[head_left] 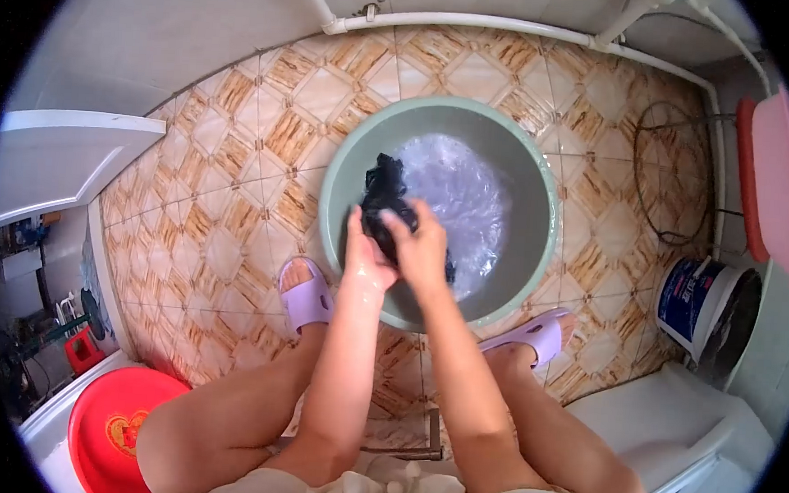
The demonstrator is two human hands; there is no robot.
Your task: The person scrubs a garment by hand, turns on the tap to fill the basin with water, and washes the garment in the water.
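Note:
A round grey-green basin stands on the floor between my feet, with cloudy, sudsy water in it. Above the water, at the basin's left side, a bunched dark wet cloth is gripped in both hands. My left hand is closed round its lower left part, and the wrist looks wet. My right hand is closed over the cloth from the right, close against the left. What kind of garment or cloth it is cannot be made out. A dark end of it hangs to the right of my right hand.
Purple slippers are on my feet beside the basin. A red basin sits at lower left, near an open door. On the right are a white-and-blue bucket, a pink basin and a wire hoop. White pipes run along the wall.

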